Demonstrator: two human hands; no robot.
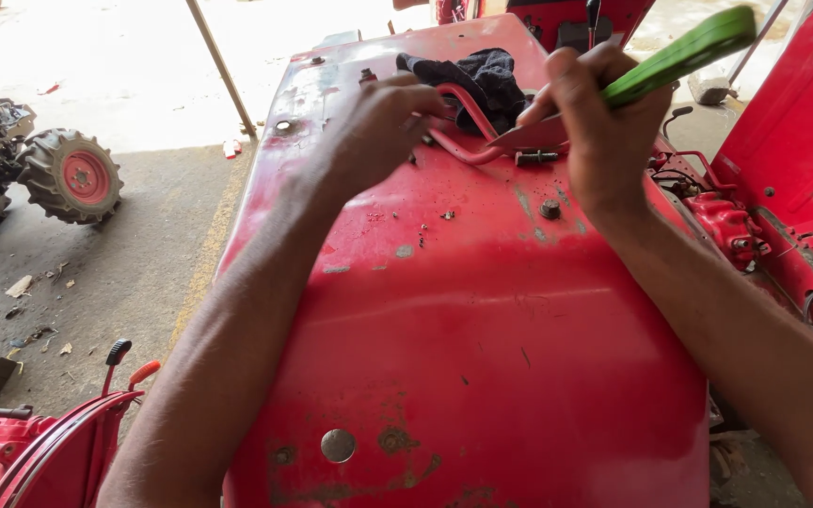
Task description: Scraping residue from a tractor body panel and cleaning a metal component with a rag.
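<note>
Two hands work on the scuffed red sheet-metal hood (444,310): the left hand (378,127) pinches the bent red steel rod (468,127), seemingly stiff and light; the right hand (604,122) clasps green-handled pliers (670,61) biting its lower bend.

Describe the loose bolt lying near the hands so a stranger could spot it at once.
Start at the big red metal panel. Near its far end, just below the right hand with the green-handled tool, lies a short dark bolt on its side. Unlike the round bolt head nearby, it lies loose.
</note>
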